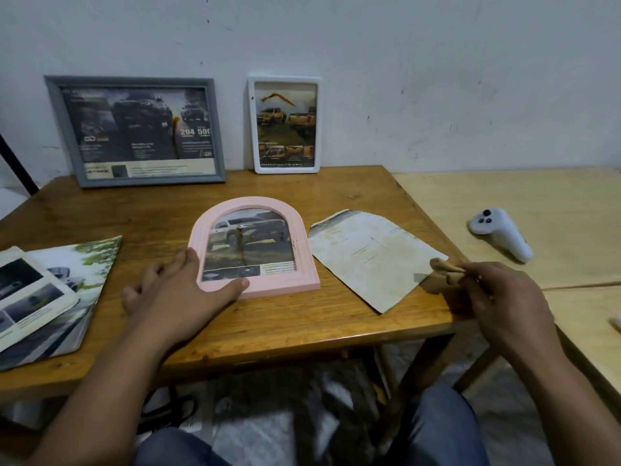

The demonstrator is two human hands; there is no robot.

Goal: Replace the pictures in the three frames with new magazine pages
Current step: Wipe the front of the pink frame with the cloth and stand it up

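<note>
Frames are the business at hand, three of them, each holding a car advertisement page. Starting at nine o'clock, a stack of magazine pages lies on the brown wooden surface; these look thin, limp and easy to crease, best lifted by a free edge. At eleven o'clock the grey rectangular frame leans upright against the wall, and its page shows a brownish streak down the middle. At the centre the pink arched frame lies flat, face up, with a page of pickup trucks behind its window. It looks light and rigid, probably plastic, and likely to slide on the varnished wood, so its outer rim is the place to take hold. The left hand rests on its lower left corner, fingers spread nearly straight, pressing rather than gripping. At twelve o'clock the white rounded frame also leans on the wall. Just right of the pink frame lies a loose cut page, pale side up. At three o'clock the right hand pinches a small tan scrap over that page's right edge; what the scrap is I cannot tell. A white controller sits on the paler adjoining surface.
</note>
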